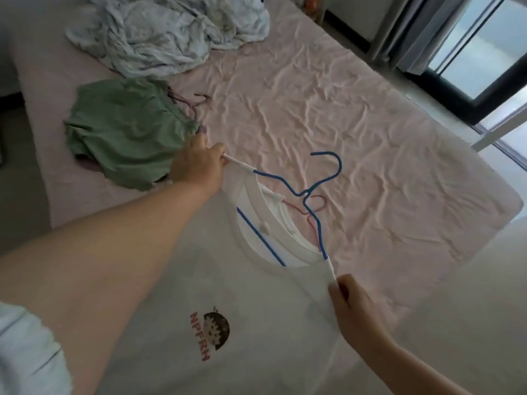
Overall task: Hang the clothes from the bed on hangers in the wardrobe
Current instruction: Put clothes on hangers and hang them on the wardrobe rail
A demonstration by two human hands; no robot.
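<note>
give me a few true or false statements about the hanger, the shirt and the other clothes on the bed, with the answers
1. The blue hanger is inside the white t-shirt, with its hook sticking out of the neck opening. True.
2. The left hand rests open on the green garment. False: it pinches the shirt's shoulder over one end of the hanger.
3. The right hand grips the shirt's other shoulder. True.
4. The green garment is already on a hanger. False: it lies crumpled on the bed.
5. A crumpled pale blue cloth lies at the far end of the bed. True.
6. The shirt's chest is plain. False: it has a small cartoon print with red letters.
</note>
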